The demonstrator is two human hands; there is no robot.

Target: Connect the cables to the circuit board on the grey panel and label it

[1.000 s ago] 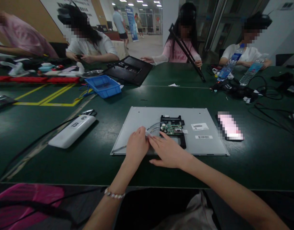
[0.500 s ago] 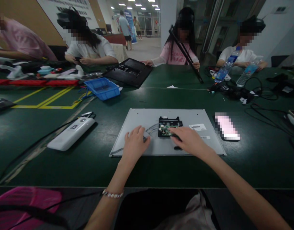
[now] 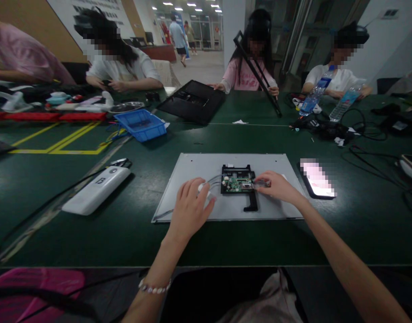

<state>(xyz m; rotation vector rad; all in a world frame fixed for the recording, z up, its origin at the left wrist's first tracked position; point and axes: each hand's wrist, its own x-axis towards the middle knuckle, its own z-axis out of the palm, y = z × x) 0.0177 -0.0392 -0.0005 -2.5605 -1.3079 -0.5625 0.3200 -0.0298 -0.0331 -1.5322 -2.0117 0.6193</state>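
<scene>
A flat grey-white panel (image 3: 168, 193) lies on the green table before me. On its middle sits a black plastic frame (image 3: 251, 202) bearing a green circuit board (image 3: 233, 183). Grey cables (image 3: 214, 178) run from the board's left side toward my left hand (image 3: 191, 204). That hand rests over the panel's left part, palm down, fingers apart, beside a small whitish piece (image 3: 207, 194) partly hidden by them. At the board's right edge, my right hand (image 3: 278, 186) is closed in a pinch. Something small and greyish shows at its fingertips, too unclear to name.
A white power bank (image 3: 96, 190) with a black cable lies left, a phone (image 3: 316, 178) right. Beyond stand a blue basket (image 3: 141, 125) and two bottles (image 3: 316, 92). Across the table, a person holds a black panel (image 3: 195, 101) and black strips (image 3: 258, 74). Others sit alongside.
My right hand has moved right, from over the board to its right edge, uncovering the board and frame. My left hand stays nearly in place. The black panel opposite has shifted right.
</scene>
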